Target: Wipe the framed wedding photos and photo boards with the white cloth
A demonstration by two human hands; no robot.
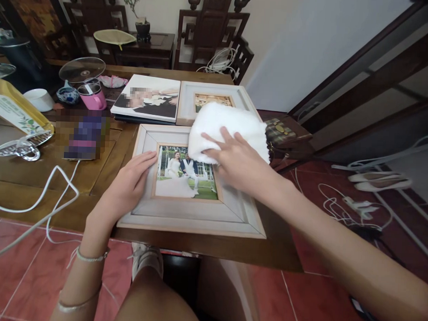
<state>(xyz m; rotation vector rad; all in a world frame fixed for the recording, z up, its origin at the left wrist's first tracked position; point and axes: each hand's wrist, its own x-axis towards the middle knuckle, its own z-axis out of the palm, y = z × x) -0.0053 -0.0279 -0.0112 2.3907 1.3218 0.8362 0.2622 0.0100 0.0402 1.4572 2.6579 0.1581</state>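
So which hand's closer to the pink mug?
Left. The left hand is in front and right of the pink mug; the right hand is farther right, on white cloth.

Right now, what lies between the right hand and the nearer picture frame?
A white cloth: the head view shows it under the spread fingers of the right hand, covering the far right corner of the nearer picture frame.

The left grip (129,182) lies palm down, fingers (148,157) together, near the tabletop's (279,249) front edge; the right grip (235,157) spreads its fingers, forearm (320,220) crossing the right edge.
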